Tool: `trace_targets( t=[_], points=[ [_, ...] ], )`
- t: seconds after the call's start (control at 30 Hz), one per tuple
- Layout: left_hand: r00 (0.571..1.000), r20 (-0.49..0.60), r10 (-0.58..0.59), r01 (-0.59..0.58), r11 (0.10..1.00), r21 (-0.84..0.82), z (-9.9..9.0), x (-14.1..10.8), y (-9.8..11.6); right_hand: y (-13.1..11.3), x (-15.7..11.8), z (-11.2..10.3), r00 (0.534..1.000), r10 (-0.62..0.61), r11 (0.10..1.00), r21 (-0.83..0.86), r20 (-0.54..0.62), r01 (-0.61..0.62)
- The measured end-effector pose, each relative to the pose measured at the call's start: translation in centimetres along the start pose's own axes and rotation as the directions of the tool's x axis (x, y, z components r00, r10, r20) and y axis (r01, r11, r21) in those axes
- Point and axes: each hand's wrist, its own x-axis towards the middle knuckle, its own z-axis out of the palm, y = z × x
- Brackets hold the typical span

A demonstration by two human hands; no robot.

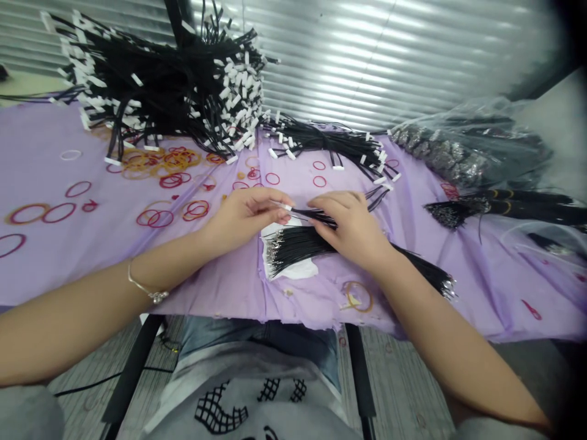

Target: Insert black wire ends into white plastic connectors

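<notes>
Between the thumb and fingers of my left hand (250, 220) is a small white connector (288, 208) at the end of black wires. My right hand (351, 226) is closed around the black wires (316, 214) just to the right of that connector. Below both hands, a bundle of loose black wires with metal tips (298, 245) lies across a white sheet (300, 269), passing under my right hand and wrist. Just beyond my right hand lies a smaller bunch of black cables with white connectors (325, 139).
A tall pile of black cables with white connectors (160, 85) stands at the back left. Red and yellow rubber bands (160, 160) are scattered over the purple cloth (105, 244). Plastic bags of metal-tipped wires (458, 153) and dark wire bundles (513, 205) lie at the right.
</notes>
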Motion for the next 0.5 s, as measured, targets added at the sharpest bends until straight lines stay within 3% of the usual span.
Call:
trace_targets(
  t=[0.13,0.2,0.27,0.33,0.4,0.5],
  points=[
    [0.999,-0.005,0.053,-0.052,0.994,0.096,-0.5,0.2,-0.5,0.4,0.0,0.3,0.996,0.067,0.993,0.106,-0.063,-0.06],
    [0.997,-0.03,0.073,-0.063,0.963,0.263,-1.0,0.6,-1.0,0.5,0.0,0.3,0.985,0.099,0.988,0.136,-0.144,-0.08],
    [0.993,0.027,0.117,-0.114,0.85,0.515,-1.3,0.9,-1.5,0.5,0.0,0.1,0.972,0.111,0.985,0.154,-0.21,-0.079],
    [0.981,0.15,0.122,-0.193,0.688,0.699,-1.6,1.0,-1.8,0.5,0.0,-0.1,0.963,0.11,0.984,0.164,-0.244,-0.071],
    [0.967,0.238,0.091,-0.245,0.589,0.77,-1.6,1.0,-1.9,0.5,-0.1,-0.2,0.962,0.107,0.984,0.168,-0.25,-0.066],
    [0.95,0.298,0.097,-0.3,0.551,0.778,-1.6,0.9,-1.8,0.6,-0.2,-0.2,0.963,0.114,0.98,0.185,-0.243,-0.07]
  ],
)
